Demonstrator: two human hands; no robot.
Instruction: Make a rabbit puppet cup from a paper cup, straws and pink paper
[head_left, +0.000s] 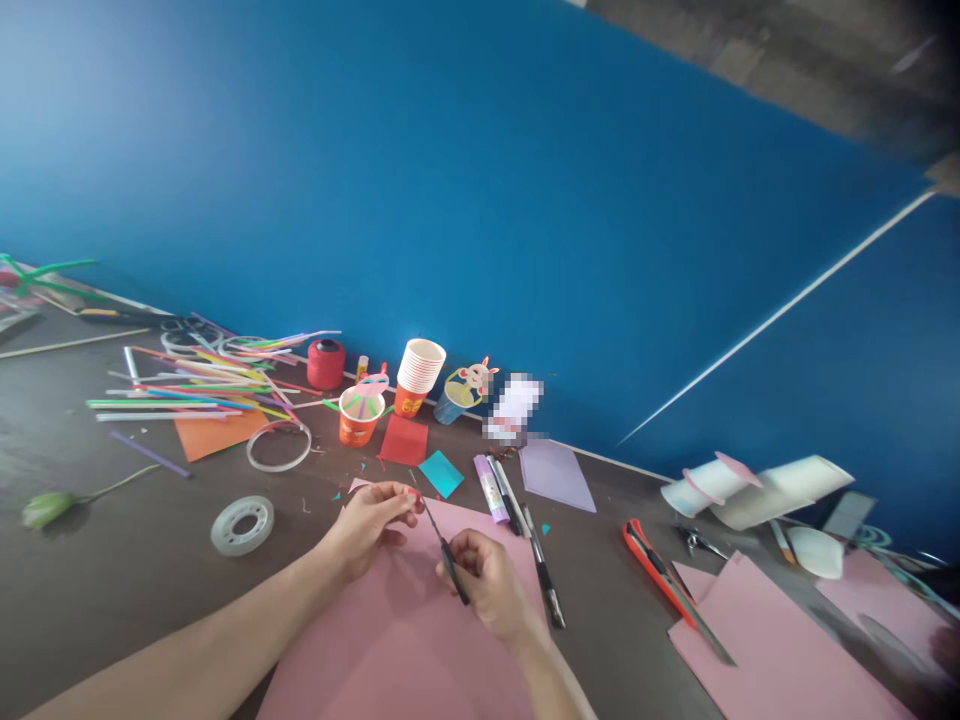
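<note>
Head view: the right hand [487, 580] was closed around small dark scissors [441, 538], whose blades pointed at a red scrap [412, 493] pinched in the left hand [371, 520], just above a pink paper sheet [405, 650] on the desk [135, 580]. Trimming the scrap appeared to be the step in hand. A further cut would call for holding the scrap steady at the blade tips. A tape roll [242, 524] lay to the left and pens [544, 575] to the right.

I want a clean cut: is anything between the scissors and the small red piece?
Nothing visible does. The scissors in the right hand reach straight to the red piece pinched in the left hand, above the pink sheet.
</note>
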